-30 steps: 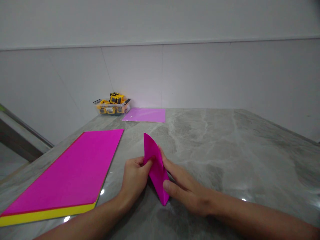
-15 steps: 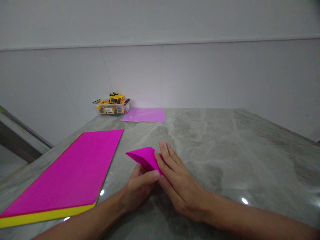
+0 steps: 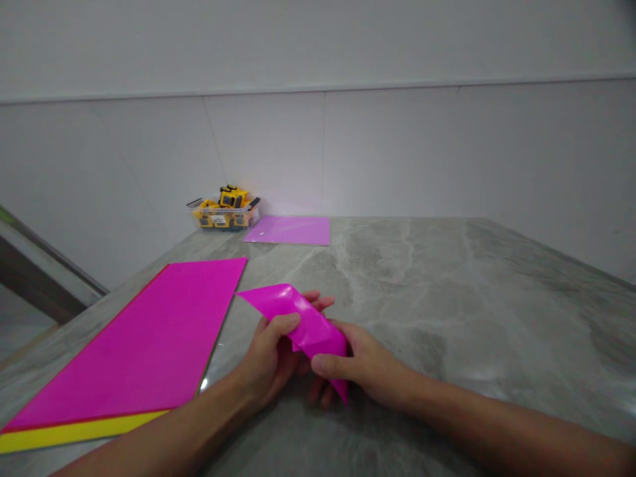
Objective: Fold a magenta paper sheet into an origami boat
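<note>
A folded piece of magenta paper (image 3: 311, 324), with pointed ends at upper left and lower right, is held above the table between both hands. My left hand (image 3: 271, 354) grips its left part, thumb on top and fingers behind; some fingertips show past the far edge. My right hand (image 3: 360, 361) pinches the right end, its thumb pressed on the near face and other fingers partly hidden behind the paper. The paper's underside is hidden from view.
To the left lies a stack of large magenta, red and yellow sheets (image 3: 144, 338). Against the back wall are a lilac packet (image 3: 293, 230) and a clear plastic box (image 3: 238, 218) of yellow toy vehicles. The grey marbled table (image 3: 472, 318) extends rightward.
The folded paper has been turned so more of its broad face shows. My right hand has gone from lying flat against it to gripping its right end; my left thumb has moved onto its face.
</note>
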`<state>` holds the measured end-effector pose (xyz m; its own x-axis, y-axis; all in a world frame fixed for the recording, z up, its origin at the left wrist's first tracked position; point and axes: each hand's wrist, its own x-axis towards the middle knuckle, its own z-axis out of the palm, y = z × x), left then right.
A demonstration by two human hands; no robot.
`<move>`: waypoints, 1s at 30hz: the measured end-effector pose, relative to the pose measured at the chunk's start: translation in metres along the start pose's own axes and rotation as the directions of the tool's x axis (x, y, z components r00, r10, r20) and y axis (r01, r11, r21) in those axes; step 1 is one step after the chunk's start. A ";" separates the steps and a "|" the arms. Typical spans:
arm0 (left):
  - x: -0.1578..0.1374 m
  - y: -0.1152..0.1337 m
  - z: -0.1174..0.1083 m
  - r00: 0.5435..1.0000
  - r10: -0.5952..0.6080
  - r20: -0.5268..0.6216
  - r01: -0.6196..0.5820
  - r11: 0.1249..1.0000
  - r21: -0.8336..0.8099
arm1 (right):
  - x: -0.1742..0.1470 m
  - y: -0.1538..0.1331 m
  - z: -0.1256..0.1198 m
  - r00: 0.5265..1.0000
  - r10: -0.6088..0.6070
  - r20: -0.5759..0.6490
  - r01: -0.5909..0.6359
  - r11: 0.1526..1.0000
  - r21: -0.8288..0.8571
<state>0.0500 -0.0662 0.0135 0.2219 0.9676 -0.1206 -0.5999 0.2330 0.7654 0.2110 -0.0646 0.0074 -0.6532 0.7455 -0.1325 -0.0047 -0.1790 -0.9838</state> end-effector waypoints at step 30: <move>0.004 -0.010 -0.010 0.988 0.023 0.151 -0.066 0.956 0.286 | -0.008 0.006 -0.005 0.978 -0.091 -0.189 0.026 0.946 -0.323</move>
<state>0.0490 -0.0633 -0.0009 0.3215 0.9469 -0.0056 -0.3686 0.1306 0.9204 0.2200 -0.0678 0.0018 -0.4950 0.8667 -0.0626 0.2233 0.0573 -0.9731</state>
